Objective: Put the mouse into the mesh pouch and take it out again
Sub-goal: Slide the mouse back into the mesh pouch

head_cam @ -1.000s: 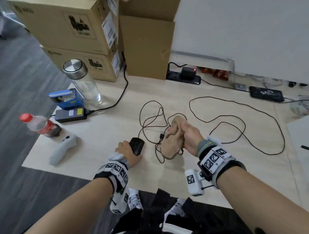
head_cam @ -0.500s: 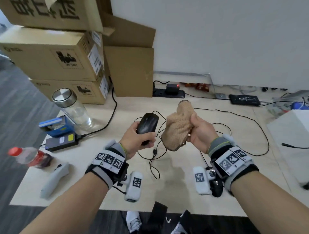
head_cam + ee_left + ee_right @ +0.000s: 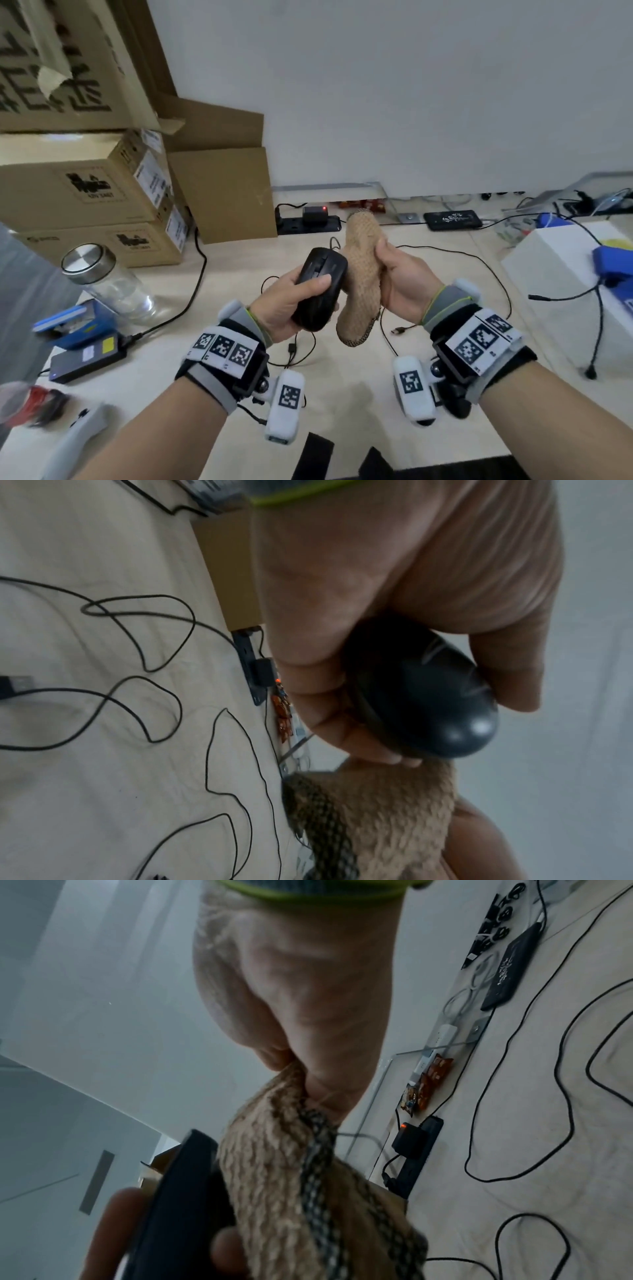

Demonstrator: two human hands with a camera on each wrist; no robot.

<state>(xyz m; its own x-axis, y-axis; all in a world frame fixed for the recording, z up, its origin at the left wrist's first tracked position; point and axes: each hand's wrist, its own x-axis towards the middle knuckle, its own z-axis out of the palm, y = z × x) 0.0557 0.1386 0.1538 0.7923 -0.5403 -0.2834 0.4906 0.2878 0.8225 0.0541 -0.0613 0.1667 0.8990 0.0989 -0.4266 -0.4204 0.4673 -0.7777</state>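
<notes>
Head view shows both hands raised above a pale wooden table (image 3: 342, 404), each holding one of the task's things. The left hand (image 3: 284, 308) wraps its fingers and thumb round a black mouse (image 3: 320, 287), which points up and away, its thumb lying across the top shell. The right hand (image 3: 404, 281) grips a tan mesh pouch (image 3: 363, 274) at its middle, with the thumb on the near face; the pouch stands nearly upright, one rounded end at the top and a darker woven band along its lower edge. The mouse and pouch touch side by side, the mouse to the left, and the mouse is outside the pouch. Left wrist view shows the mouse (image 3: 431, 696) clamped between thumb and curled fingers, with the pouch (image 3: 373, 818) just beyond the fingertips. Right wrist view shows the pouch (image 3: 291, 1177) pinched in the hand's fold, the dark band running down it, and the flat underside of the mouse (image 3: 185, 1199) pressed against the fabric. On the table a thin black cable (image 3: 479, 260) lies in loose loops. A glass bottle with a metal cap (image 3: 102, 277) stands at the left, near stacked cardboard boxes (image 3: 85, 192), and a black power strip (image 3: 308, 222) with a small red light lies against the wall.
</notes>
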